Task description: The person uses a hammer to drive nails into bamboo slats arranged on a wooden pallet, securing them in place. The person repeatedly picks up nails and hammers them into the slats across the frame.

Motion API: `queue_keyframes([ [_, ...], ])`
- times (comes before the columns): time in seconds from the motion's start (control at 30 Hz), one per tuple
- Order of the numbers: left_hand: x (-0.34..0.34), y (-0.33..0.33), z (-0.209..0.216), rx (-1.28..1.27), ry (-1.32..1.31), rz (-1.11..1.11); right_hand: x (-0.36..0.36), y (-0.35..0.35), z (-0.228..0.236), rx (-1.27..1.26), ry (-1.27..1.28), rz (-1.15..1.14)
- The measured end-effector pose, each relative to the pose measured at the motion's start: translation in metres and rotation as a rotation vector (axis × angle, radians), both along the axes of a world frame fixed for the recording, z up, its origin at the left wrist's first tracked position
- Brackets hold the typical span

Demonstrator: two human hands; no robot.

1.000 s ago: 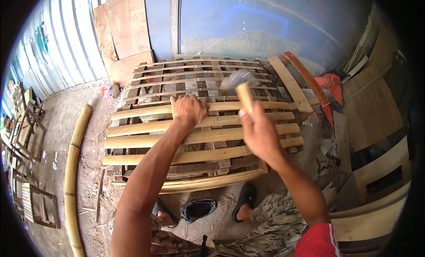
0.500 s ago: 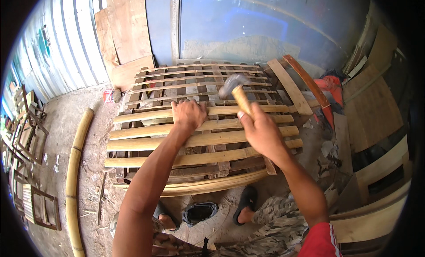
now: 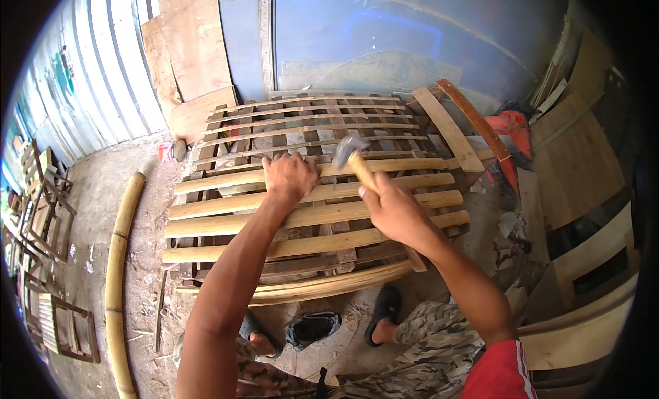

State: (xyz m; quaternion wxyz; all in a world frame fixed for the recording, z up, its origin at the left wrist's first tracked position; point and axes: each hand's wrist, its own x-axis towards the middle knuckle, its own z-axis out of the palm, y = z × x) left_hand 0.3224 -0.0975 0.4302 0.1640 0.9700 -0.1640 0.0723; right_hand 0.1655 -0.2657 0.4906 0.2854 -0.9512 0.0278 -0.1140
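Head view, right hand (image 3: pixel 397 210) fingers wrapped around hammer (image 3: pixel 355 161), head pointing up-left, left hand (image 3: pixel 290 177) flat on slat (image 3: pixel 226 181).

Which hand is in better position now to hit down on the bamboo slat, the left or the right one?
Probably the right hand: it grips the hammer, whose head is raised just above the slatted frame. The left hand lies flat on a slat, seemingly steadying it.

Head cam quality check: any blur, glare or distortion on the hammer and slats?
Head view: the hammer head is smeared by motion blur, while the right hand gripping it and the left hand resting on the wooden slat frame are sharp. Fisheye bends the slats and the bamboo pole near the rim, with black corners. Daylight is even; mild sheen on the blue wall.
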Motion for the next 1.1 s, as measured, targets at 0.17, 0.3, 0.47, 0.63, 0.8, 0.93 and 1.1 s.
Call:
queue_keyframes([
  [0.17, 0.0, 0.001, 0.004, 0.013, 0.035, 0.005, -0.001, 0.006, 0.029, 0.054, -0.104, -0.029],
  [0.3, 0.0, 0.004, 0.002, 0.0, 0.014, 0.003, -0.002, 0.015, 0.019, 0.111, -0.228, -0.088],
  [0.47, 0.005, 0.002, 0.005, 0.008, 0.024, 0.009, -0.001, 0.001, 0.008, -0.059, 0.104, 0.003],
  [0.63, 0.002, 0.002, 0.002, 0.027, 0.018, -0.027, -0.003, 0.006, 0.002, -0.002, 0.033, 0.006],
  [0.8, 0.006, 0.005, -0.001, 0.003, -0.004, -0.008, 0.004, 0.011, 0.034, 0.012, -0.192, -0.004],
  [0.93, 0.005, 0.001, -0.005, 0.006, -0.013, -0.006, -0.004, 0.013, 0.032, 0.06, -0.196, 0.008],
  [1.1, 0.0, 0.004, 0.001, 0.033, 0.017, -0.011, -0.004, -0.006, -0.002, -0.122, 0.084, 0.046],
])
